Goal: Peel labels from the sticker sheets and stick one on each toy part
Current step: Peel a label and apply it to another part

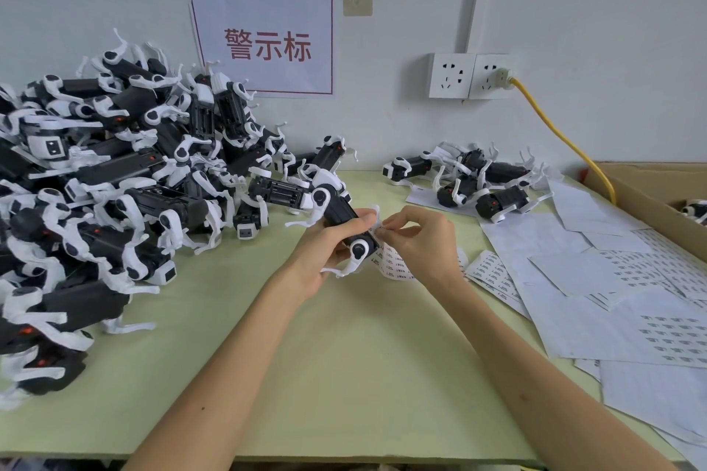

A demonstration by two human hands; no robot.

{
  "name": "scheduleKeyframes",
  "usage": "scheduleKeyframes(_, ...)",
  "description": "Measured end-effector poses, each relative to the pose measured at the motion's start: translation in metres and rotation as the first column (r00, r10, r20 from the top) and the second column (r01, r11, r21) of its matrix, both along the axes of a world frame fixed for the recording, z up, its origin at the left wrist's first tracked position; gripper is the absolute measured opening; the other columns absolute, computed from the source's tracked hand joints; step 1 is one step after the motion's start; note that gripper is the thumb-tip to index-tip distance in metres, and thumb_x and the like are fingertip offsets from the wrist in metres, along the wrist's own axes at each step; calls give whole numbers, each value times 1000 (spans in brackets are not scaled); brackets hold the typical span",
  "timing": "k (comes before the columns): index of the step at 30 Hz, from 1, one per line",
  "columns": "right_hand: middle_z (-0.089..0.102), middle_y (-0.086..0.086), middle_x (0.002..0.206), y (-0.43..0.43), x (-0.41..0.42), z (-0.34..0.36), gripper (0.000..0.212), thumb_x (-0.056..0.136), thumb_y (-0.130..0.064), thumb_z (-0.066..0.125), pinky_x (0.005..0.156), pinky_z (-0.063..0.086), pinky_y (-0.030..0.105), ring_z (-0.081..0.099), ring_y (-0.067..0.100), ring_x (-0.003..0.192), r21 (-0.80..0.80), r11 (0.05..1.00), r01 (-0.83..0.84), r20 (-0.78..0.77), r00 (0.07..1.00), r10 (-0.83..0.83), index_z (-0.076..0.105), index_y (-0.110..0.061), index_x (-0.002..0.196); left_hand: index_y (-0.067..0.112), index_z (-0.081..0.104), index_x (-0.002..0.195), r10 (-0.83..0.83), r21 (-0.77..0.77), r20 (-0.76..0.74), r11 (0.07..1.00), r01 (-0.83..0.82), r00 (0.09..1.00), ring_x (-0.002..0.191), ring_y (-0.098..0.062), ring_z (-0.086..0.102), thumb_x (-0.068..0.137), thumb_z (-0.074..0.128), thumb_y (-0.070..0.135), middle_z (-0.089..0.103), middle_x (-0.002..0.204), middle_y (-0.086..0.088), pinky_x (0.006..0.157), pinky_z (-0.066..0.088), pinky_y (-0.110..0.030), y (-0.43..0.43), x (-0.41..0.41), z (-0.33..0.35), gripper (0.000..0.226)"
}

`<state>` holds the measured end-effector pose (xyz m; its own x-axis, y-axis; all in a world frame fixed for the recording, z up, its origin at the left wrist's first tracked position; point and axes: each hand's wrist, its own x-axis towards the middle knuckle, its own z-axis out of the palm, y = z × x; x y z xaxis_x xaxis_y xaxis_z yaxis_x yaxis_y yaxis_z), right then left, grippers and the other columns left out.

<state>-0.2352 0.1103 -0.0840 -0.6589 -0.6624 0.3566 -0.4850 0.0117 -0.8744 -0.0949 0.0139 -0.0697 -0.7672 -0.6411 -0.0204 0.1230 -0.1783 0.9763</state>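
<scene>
At frame centre a toy (344, 220) is gripped in the left hand (325, 252), its black body tilted toward the upper left. A label (377, 229) is pinched by the right hand (421, 241) at the toy's near end. A curled sticker sheet (396, 268) is seen just under that hand. The left of the frame is filled by a pile (114, 183) of toys, and flat sheets (612, 298) are spread at right on the table (325, 375).
</scene>
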Motion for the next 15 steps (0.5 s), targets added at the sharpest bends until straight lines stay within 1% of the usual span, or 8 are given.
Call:
scheduleKeyframes(2, 75, -6, 77, -1, -1, -1, 17, 79, -12, 85, 71, 58, 34, 73, 10, 69, 8, 1000, -6, -22, 1000, 6, 70, -19, 73, 15, 74, 122, 4, 6, -5, 1000, -4, 1000, 88, -12, 70, 90, 74, 27, 78, 100, 3, 73, 58, -23, -1, 0, -1, 34)
scheduleKeyframes(4, 74, -10, 78, 0, -2, -1, 14, 81, -14, 83, 70, 58, 28, 72, 6, 71, 9, 1000, -24, -61, 998, 25, 71, -22, 79, 14, 74, 121, 12, 6, -3, 1000, -12, 1000, 89, -14, 70, 90, 74, 26, 77, 100, 2, 77, 57, -27, -1, -1, -2, 34)
scheduleKeyframes(7, 73, -15, 85, 0, -1, -1, 15, 83, -15, 82, 74, 58, 27, 71, 7, 76, 1, 999, -34, -110, 993, 34, 74, -27, 89, 13, 75, 119, 8, -1, -6, 1000, -8, 1000, 86, -14, 69, 83, 79, 29, 76, 95, 2, 74, 58, -27, -2, -1, -2, 40)
scheduleKeyframes(9, 73, -13, 83, 0, -1, -1, 14, 82, -16, 83, 74, 59, 30, 72, 7, 75, -1, 1000, -21, -100, 995, 20, 74, -26, 84, 12, 75, 120, 14, 4, -7, 1000, -14, 1000, 86, -16, 67, 77, 84, 32, 73, 96, -1, 76, 56, -31, -3, -1, -2, 48)
scheduleKeyframes(12, 74, -4, 81, 0, -1, -1, 10, 81, -15, 84, 73, 59, 35, 72, 6, 72, 1, 1000, -7, -93, 996, 7, 75, -19, 80, 13, 74, 120, 29, 16, 7, 999, -29, 1000, 90, -22, 65, 72, 81, 37, 69, 98, -7, 84, 51, -40, -4, -2, -3, 55)
scheduleKeyframes(15, 74, -1, 80, 0, -1, -1, 8, 81, -12, 83, 72, 59, 35, 72, 5, 70, -7, 1000, -7, -100, 995, 6, 76, -15, 80, 12, 74, 121, 30, 32, 4, 999, -30, 1000, 91, -24, 64, 71, 82, 37, 68, 100, -9, 84, 51, -41, -4, -4, -5, 57)
